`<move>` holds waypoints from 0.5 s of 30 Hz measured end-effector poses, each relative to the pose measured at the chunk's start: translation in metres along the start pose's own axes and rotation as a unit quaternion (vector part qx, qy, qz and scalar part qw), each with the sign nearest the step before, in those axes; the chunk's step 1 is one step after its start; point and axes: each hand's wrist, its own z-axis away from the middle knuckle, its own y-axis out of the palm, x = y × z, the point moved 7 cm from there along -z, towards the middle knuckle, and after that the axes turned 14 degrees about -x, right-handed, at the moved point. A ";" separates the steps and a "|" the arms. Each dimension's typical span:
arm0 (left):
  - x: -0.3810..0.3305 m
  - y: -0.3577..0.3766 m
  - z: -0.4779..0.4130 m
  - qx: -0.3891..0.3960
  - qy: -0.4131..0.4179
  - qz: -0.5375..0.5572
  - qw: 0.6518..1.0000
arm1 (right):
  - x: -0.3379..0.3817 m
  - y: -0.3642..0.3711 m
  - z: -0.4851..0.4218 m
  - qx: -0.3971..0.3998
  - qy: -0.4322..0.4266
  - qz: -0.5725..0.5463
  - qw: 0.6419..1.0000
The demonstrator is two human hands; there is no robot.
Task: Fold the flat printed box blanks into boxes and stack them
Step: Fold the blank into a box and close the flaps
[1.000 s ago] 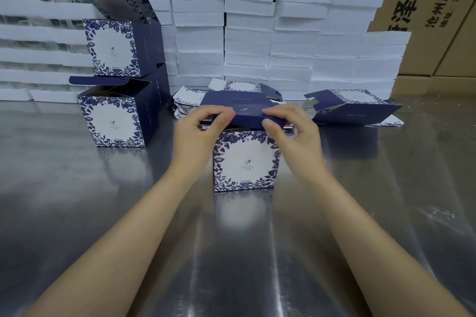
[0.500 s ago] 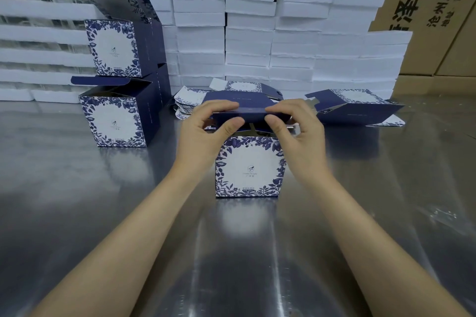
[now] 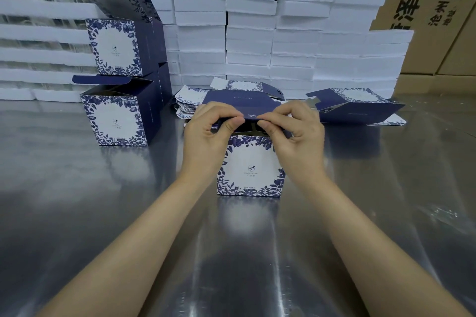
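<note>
Box in work: box point(image 3: 251, 167) stands upright on the desk point(image 3: 77, 201), centre, printed face toward the camera, top not closed
Left grip: left hand point(image 3: 206, 134) pinches the front edge of the dark lid flap point(image 3: 239, 104) between thumb and curled fingers
Right grip: right hand point(image 3: 298, 134) pinches the same edge just beside the left, fingers curled over it
Flap position: raised above the box opening, a gap showing beneath
Finished stack: two folded boxes point(image 3: 116, 121) stacked at left, lids up
Blanks: flat blanks point(image 3: 188, 100) piled behind the hands

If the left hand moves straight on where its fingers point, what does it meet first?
Probably the right hand, pinching the same dark blue cardboard lid flap.
</note>
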 end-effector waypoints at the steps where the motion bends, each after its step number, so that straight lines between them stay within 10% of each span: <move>1: -0.003 0.000 0.001 0.005 0.020 -0.011 1.000 | -0.001 0.000 0.000 -0.004 0.009 -0.001 1.000; 15: -0.013 -0.008 0.001 -0.058 0.162 -0.144 0.974 | 0.002 0.006 0.005 0.021 0.095 -0.084 0.992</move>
